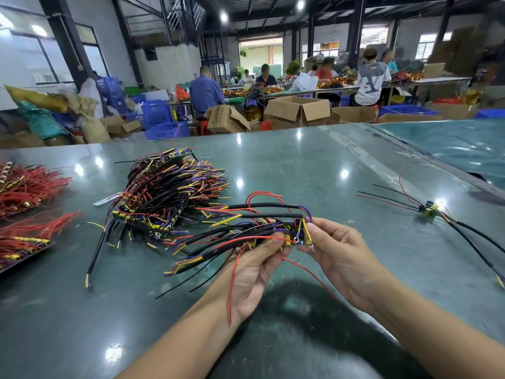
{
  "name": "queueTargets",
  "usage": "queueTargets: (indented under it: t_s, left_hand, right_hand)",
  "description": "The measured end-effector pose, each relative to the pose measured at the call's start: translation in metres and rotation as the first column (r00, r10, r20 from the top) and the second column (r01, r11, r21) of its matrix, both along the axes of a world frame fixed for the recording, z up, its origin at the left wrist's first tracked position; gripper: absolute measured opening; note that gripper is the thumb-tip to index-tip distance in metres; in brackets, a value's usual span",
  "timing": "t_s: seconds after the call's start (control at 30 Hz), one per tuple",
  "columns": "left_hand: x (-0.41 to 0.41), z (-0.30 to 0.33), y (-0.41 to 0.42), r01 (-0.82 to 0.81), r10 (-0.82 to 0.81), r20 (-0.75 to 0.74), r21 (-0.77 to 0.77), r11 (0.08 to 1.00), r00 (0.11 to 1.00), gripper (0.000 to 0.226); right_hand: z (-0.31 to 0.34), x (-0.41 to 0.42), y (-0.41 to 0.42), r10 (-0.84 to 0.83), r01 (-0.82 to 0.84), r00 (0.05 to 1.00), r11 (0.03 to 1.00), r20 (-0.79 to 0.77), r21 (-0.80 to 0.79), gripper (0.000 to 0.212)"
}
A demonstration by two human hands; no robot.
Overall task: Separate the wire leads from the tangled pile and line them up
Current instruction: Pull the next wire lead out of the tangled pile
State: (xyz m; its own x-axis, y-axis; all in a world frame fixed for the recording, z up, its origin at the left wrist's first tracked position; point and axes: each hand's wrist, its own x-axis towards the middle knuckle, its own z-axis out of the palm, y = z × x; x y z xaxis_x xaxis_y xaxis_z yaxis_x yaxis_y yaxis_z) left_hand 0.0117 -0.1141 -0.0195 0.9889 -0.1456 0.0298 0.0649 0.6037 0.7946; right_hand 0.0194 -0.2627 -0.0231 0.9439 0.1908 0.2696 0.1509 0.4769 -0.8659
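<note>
We held a small bundle of wire leads (246,231) just above the table, between both hands: black sleeved leads, red strands and yellow and purple tips fanned out to the left, and one loose red wire drooped down past the wrist. Our left hand (254,266) lay palm up under the bundle, its fingers curled round the leads, while our right hand (336,253) pinched the yellow-tipped end where the leads met. Just beyond, to the left, lay the tangled pile (169,190), a dense heap of black, red, yellow and purple wires resting on the table. Well apart on the right sat a separated group of leads (431,212), its black wires spread out on both sides. At the left edge lay bunches of red wires (27,187). The table (314,165) had a glossy green-grey top that mirrored the ceiling lamps as bright spots. Beyond its far edge stood open cardboard boxes (299,109), blue crates (159,119) and stuffed sacks, and several people sat working at long benches in a big, dark-raftered workshop.
</note>
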Motion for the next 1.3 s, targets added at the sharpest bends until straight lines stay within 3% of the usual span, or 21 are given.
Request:
queueTargets:
  t_s: [0.2,0.4,0.6,0.83,0.97,1.07,1.17,1.3]
  left_hand:
    - [0.001,-0.003,0.001,0.007,-0.007,0.015,-0.01,1.0,1.0,0.016]
    - [0.0,-0.004,-0.004,0.02,-0.031,0.082,0.137,0.99,0.996,0.022]
    - [0.003,-0.005,-0.001,0.002,-0.015,0.09,0.15,0.989,0.996,0.018]
    - [-0.001,-0.001,0.001,0.053,-0.058,0.074,0.072,0.996,0.996,0.019]
    - [0.0,0.002,-0.002,0.022,-0.023,-0.011,-0.054,0.998,1.0,0.016]
    - [0.001,0.003,-0.004,-0.005,0.006,0.015,-0.051,0.999,1.0,0.016]
    - [0.004,0.009,-0.001,-0.158,0.16,0.054,-0.043,0.987,0.986,0.018]
    - [0.024,0.009,0.029,-0.465,0.465,-0.014,0.016,0.885,0.885,0.021]
  right_hand:
    - [-0.006,0.004,0.003,0.014,-0.012,0.999,0.998,-0.037,0.065,0.03]
    - [-0.01,0.005,0.001,-0.114,0.105,0.99,0.988,-0.077,-0.115,0.03]
    - [-0.006,0.003,0.0,-0.06,0.054,0.997,0.993,-0.055,-0.109,0.029]
    - [0.0,-0.003,0.001,-0.014,0.014,1.0,0.999,0.005,-0.042,0.026]
    - [0.002,-0.003,0.005,0.087,-0.076,0.993,0.988,-0.081,0.132,0.024]
    - [0.005,0.001,0.003,0.113,-0.08,0.981,0.977,-0.158,0.199,0.021]
    - [0.003,0.007,-0.002,0.062,0.01,0.966,0.96,-0.249,0.28,0.016]
    - [0.002,0.01,-0.013,-0.085,0.14,0.954,0.974,-0.289,0.177,0.012]
